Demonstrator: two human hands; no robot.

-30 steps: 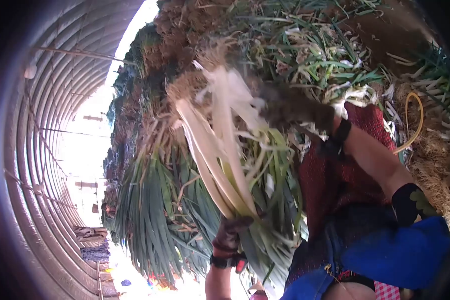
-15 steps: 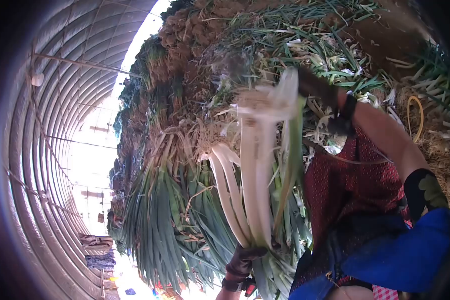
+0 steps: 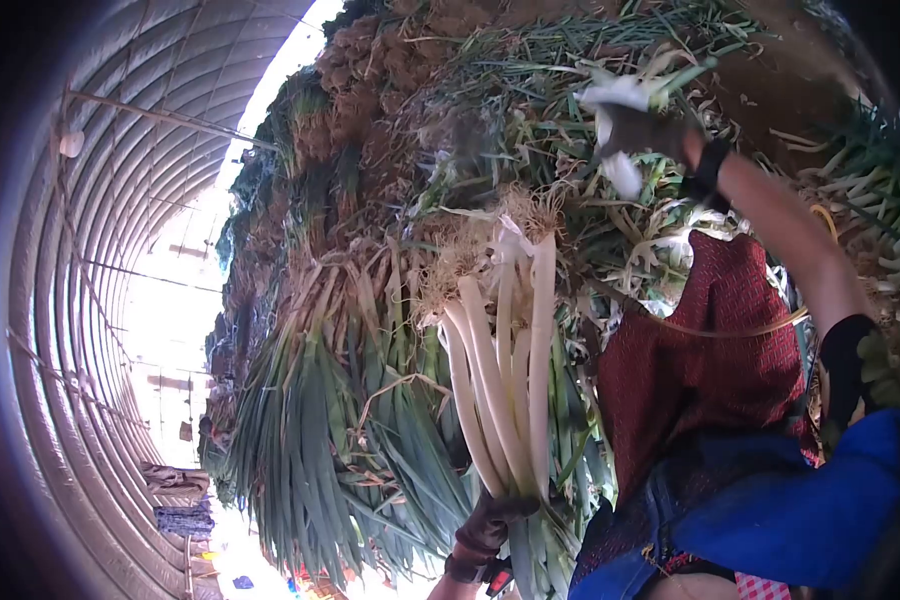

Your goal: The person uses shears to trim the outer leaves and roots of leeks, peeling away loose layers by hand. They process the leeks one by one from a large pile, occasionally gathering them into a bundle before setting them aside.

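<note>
My left hand (image 3: 485,528), in a dark glove, grips a bunch of long green onions (image 3: 505,370) low on the white stalks, with the rooty ends pointing away from me. My right hand (image 3: 642,128), also gloved, is stretched out far above the bunch, closed on white strips of peeled skin (image 3: 620,95). It hovers over a litter of green and white trimmings (image 3: 610,215). A red apron (image 3: 705,350) and blue clothing (image 3: 790,500) cover my lap to the right of the bunch.
A big heap of unpeeled green onions (image 3: 340,420) with earthy roots lies left of the bunch. Bare soil (image 3: 780,70) and a yellow band (image 3: 825,215) are at the far right. The ribbed tunnel roof (image 3: 100,250) curves along the left.
My right hand has stripped outer skin off the stalks and swung up and away with it. The bunch in my left hand has turned more upright.
</note>
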